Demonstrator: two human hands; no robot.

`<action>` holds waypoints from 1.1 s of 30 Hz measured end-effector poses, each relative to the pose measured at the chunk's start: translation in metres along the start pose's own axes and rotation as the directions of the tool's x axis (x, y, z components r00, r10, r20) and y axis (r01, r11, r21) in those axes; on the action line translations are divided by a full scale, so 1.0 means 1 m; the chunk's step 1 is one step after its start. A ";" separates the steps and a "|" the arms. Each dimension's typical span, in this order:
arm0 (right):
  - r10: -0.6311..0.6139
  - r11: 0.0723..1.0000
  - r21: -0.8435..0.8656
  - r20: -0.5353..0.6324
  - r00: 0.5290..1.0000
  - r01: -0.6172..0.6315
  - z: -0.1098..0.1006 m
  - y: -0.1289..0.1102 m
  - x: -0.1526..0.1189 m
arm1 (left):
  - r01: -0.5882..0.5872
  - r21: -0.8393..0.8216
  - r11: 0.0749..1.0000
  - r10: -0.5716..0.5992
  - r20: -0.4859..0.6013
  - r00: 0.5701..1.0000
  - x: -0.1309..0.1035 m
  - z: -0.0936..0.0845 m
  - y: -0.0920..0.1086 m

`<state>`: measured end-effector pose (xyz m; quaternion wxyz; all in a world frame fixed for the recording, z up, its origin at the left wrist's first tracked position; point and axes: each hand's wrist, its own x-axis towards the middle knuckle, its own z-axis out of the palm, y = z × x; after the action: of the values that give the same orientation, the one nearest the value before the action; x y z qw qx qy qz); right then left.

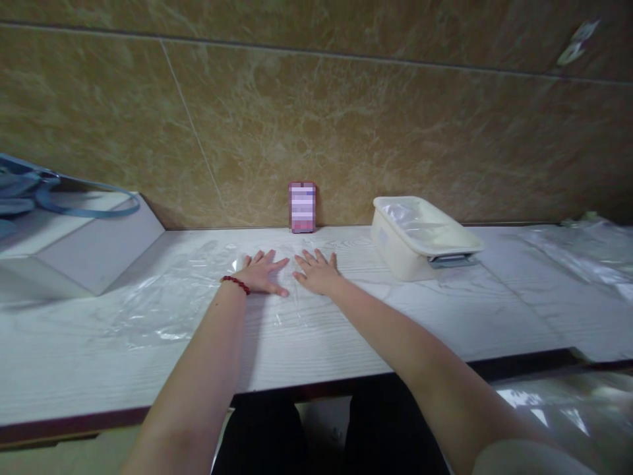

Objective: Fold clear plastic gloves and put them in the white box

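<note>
My left hand lies palm down on the table with its fingers spread, a red bead bracelet around the wrist. Beneath and to the left of it stretches a thin clear plastic sheet or bag, creased and see-through. Just to the right, my right hand also rests flat, fingers apart, by the right part of the plastic. Neither hand grips anything. A phone with a lit, blurred screen leans upright against the wall, just beyond both hands.
A cream plastic bin holding clear plastic stands to the right. More clear plastic lies at the far right. At the left is a white box with a blue strap on top. A brown marbled wall borders the white table.
</note>
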<state>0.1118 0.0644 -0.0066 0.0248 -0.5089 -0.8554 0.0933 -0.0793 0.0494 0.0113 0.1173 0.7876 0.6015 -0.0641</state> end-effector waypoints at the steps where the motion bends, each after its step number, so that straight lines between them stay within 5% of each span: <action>1: 0.000 1.000 -0.003 0.001 1.000 0.000 0.000 0.000 0.000 | 0.001 0.001 1.000 -0.001 0.006 1.000 -0.001 0.000 0.001; 10: -0.023 1.000 -0.007 0.038 0.999 0.023 -0.002 0.001 -0.004 | 0.039 -0.076 0.996 -0.046 -0.093 0.995 -0.014 -0.015 0.012; 15: -0.020 1.000 -0.015 0.077 0.997 0.021 -0.005 -0.001 -0.018 | -0.188 -0.053 0.981 0.177 -0.164 0.970 -0.051 -0.023 0.036; 18: -0.018 1.000 -0.010 0.098 0.995 0.019 -0.008 -0.003 -0.023 | -0.308 -0.097 0.946 0.283 -0.211 0.936 -0.085 -0.011 0.053; 22: -0.005 1.000 0.020 0.074 0.997 0.004 -0.012 -0.005 -0.022 | -0.328 -0.130 0.936 0.276 -0.309 0.910 -0.117 0.017 0.063; 33: -0.067 0.981 0.168 -0.161 0.985 0.094 -0.033 0.018 -0.033 | -0.264 -0.102 0.959 0.197 -0.428 0.882 -0.107 0.050 0.060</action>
<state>0.1480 0.0484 0.0241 0.1397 -0.4752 -0.8594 0.1271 -0.0486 -0.0786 -0.0043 0.0559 0.8375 0.5176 0.1661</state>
